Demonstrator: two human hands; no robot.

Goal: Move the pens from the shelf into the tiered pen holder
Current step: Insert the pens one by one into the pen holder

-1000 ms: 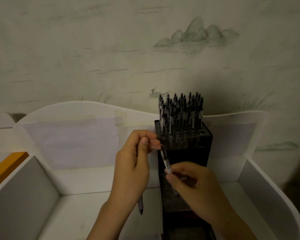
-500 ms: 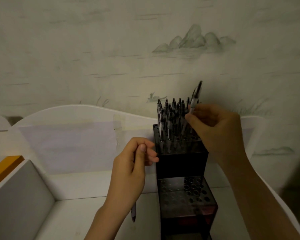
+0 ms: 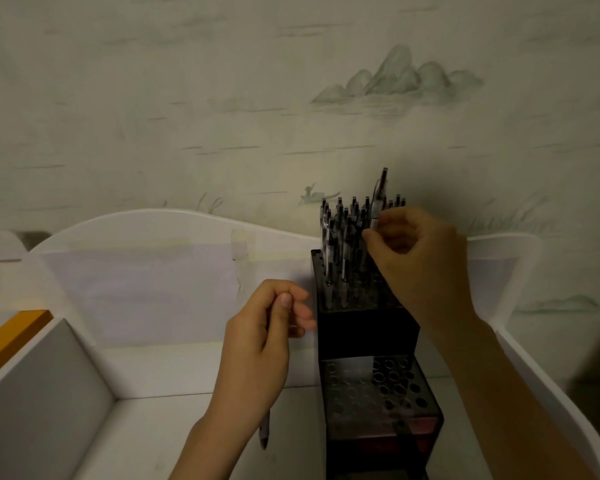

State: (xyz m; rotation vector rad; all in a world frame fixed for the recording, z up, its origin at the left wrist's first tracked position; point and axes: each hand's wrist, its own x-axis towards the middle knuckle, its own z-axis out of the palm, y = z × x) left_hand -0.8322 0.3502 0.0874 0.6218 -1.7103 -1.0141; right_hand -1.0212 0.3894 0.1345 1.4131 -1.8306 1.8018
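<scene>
A black tiered pen holder (image 3: 364, 327) stands on the white shelf (image 3: 174, 368). Several pens (image 3: 340, 237) stand upright in its top tier; the lower tier (image 3: 357, 386) shows holes with nothing in them. My right hand (image 3: 420, 265) pinches a clear pen (image 3: 378, 199), held nearly upright above the top tier among the other pens. My left hand (image 3: 264, 344) hovers left of the holder and grips another pen (image 3: 264, 431), whose tip pokes out below the palm.
The shelf has a curved white back panel (image 3: 153, 237) and white side walls (image 3: 39, 382). An orange edge (image 3: 11, 334) shows at the far left. A painted wall rises behind.
My right hand has lowered its pen a little toward the top tier. My left hand has barely moved.
</scene>
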